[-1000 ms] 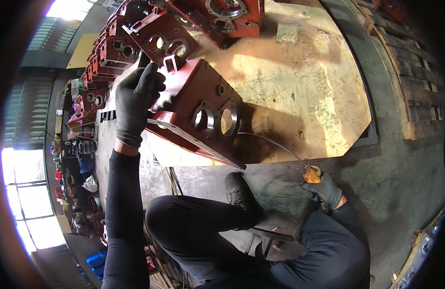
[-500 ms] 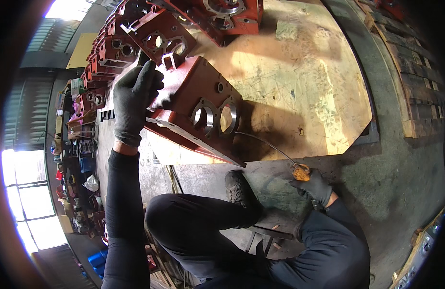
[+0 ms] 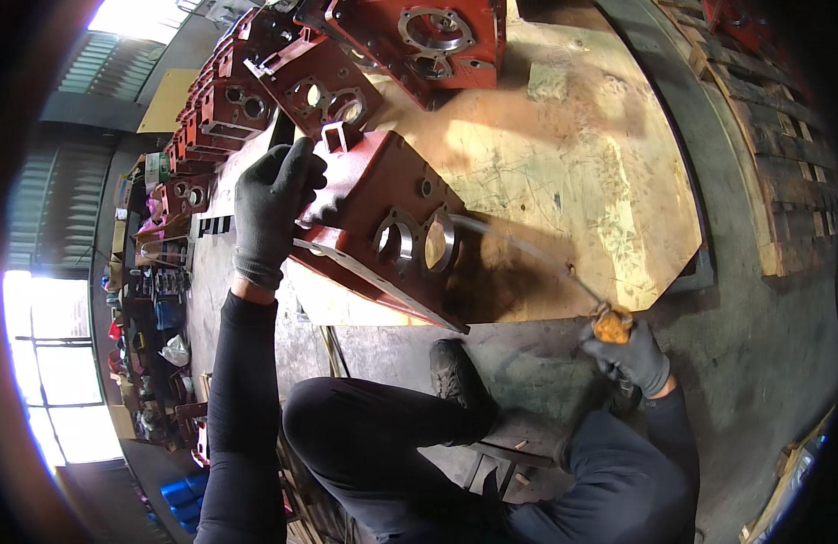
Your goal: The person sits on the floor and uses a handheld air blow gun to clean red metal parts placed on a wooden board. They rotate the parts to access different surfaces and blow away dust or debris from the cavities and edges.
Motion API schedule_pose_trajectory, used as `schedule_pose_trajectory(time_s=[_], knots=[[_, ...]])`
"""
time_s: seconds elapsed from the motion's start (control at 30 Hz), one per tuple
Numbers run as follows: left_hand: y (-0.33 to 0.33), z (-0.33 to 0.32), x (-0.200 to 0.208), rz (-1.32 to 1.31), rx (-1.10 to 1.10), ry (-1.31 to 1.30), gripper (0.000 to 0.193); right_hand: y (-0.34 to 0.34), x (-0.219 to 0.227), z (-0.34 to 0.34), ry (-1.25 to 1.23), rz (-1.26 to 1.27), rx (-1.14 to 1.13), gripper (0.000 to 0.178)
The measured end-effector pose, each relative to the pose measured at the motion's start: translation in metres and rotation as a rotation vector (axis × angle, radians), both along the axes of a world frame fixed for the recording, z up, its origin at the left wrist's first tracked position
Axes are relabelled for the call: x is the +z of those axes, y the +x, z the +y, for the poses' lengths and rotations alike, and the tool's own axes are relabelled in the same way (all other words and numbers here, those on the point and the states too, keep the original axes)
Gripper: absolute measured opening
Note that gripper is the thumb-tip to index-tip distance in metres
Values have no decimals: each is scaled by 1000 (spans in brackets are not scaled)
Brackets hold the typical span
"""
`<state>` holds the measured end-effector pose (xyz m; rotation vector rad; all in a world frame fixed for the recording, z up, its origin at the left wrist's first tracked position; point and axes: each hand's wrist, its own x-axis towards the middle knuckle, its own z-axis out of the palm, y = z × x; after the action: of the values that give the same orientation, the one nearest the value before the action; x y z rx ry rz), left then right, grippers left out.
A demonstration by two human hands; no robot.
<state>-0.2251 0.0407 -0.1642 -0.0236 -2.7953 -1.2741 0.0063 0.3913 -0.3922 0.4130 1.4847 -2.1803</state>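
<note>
- Your left hand [image 3: 272, 207], in a dark knit glove, reaches up and forward on a nearly straight arm in a black sleeve; the fingers lie close together, flat against the top left edge of the red cast housing [image 3: 382, 227], pressing rather than wrapping.
- Your right hand [image 3: 629, 354], gloved the same way, sits low at the right with the elbow bent; its fingers are clamped around the orange handle [image 3: 611, 325] of a long thin rod tool [image 3: 527, 254].
- The rod tool runs up and left from the handle; its far end reaches the housing's 2 round bores [image 3: 417, 243], though you cannot tell whether it enters one.
- The housing is boxy, painted matt red, with bare machined metal rings around the bores; it stands tilted at the near edge of a worn, scratched wooden board [image 3: 564, 154], just ahead of your black shoe [image 3: 455, 376].
- More red castings [image 3: 319, 91] of similar shape line up behind it, toward the top left.
- The floor [image 3: 754, 308] is dull grey concrete, rough and stained.
</note>
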Motion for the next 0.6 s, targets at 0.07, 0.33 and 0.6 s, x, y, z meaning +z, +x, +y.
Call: schedule_pose_trajectory(time_s=[0.07, 0.33, 0.6], knots=[[3, 0, 2, -1, 13, 5, 37, 7, -10, 4, 85, -32, 116, 26], [1, -2, -3, 27, -30, 28, 36, -23, 20, -11, 247, -3, 26, 19], [0, -11, -4, 28, -77, 0, 35, -52, 29, -31, 214, 6, 60, 16]])
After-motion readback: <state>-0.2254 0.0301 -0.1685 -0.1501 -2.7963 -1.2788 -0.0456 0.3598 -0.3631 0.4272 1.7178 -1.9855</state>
